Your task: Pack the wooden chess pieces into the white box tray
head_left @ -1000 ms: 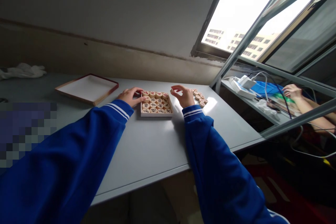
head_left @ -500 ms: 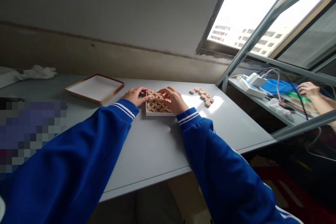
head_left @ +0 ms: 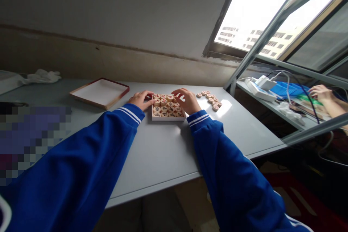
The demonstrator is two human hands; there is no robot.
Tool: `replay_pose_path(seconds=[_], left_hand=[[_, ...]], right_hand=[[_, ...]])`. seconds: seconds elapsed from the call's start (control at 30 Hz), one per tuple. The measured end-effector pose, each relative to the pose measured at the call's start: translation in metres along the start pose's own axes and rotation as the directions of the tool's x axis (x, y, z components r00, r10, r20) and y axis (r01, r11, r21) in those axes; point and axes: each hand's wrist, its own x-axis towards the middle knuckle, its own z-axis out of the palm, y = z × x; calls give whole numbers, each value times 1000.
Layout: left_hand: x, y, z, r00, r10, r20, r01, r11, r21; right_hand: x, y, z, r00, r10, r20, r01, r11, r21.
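A shallow white-sided box (head_left: 168, 119) full of round wooden Chinese chess pieces (head_left: 164, 108) sits on the desk, their faces marked in red and black characters. My left hand (head_left: 140, 100) grips the box at its left side, with the thumb over the rim by the pieces. Curved over the right side of the box is my right hand (head_left: 188, 100); its fingers are apart and no piece shows between them. The right hand hides the box's far right corner. More loose Chinese chess pieces (head_left: 210, 98) lie on the desk right of that hand.
The box lid (head_left: 102, 92) lies upturned on the desk (head_left: 152, 156) to the left. White crumpled material (head_left: 43, 76) is at the far left. A metal frame post (head_left: 255, 49) rises at right; beyond it another person's hand (head_left: 320, 92) is near cables and a power strip (head_left: 258, 90).
My right hand has moved right from over the middle of the box to its right side, uncovering more pieces. My left hand stays at the left side.
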Motion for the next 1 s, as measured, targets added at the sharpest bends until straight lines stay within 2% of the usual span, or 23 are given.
replay_pose_path(seconds=[0.07, 0.13, 0.2, 0.3, 0.47, 0.6, 0.73, 0.87, 0.93, 1.0], left_hand=[[0, 0, 0, 1000, -4, -3, 4, 1000, 11], [0, 1, 0, 1000, -9, -12, 10, 1000, 25], [-1, 2, 0, 1000, -15, -13, 15, 999, 37], [0, 4, -2, 1000, -17, 1, 17, 999, 42], [0, 4, -3, 1000, -22, 15, 22, 999, 40], [1, 1, 0, 1000, -4, -2, 4, 1000, 21], [1, -3, 4, 998, 25, -51, -24, 1000, 15], [1, -2, 3, 999, 39, -28, -39, 999, -3], [1, -2, 1, 999, 31, -15, -31, 1000, -2], [1, -2, 1, 1000, 26, -12, -26, 1000, 1]], right_hand=[[-2, 20, -8, 989, 111, -94, -129, 968, -216], [-6, 41, -13, 953, 260, -158, -302, 871, -388], [-11, 60, -16, 906, 400, -136, -413, 775, -478], [-15, 73, -17, 873, 484, -69, -442, 722, -532], [-13, 70, -16, 898, 437, -53, -402, 765, -504], [-12, 63, -17, 892, 450, -44, -415, 777, -474], [-9, 55, -25, 896, 440, 58, -388, 839, -381], [-5, 42, -32, 949, 306, 82, -291, 945, -149], [-3, 31, -32, 979, 189, 75, -189, 982, -16], [-2, 18, -28, 994, 80, 72, -82, 997, 17]])
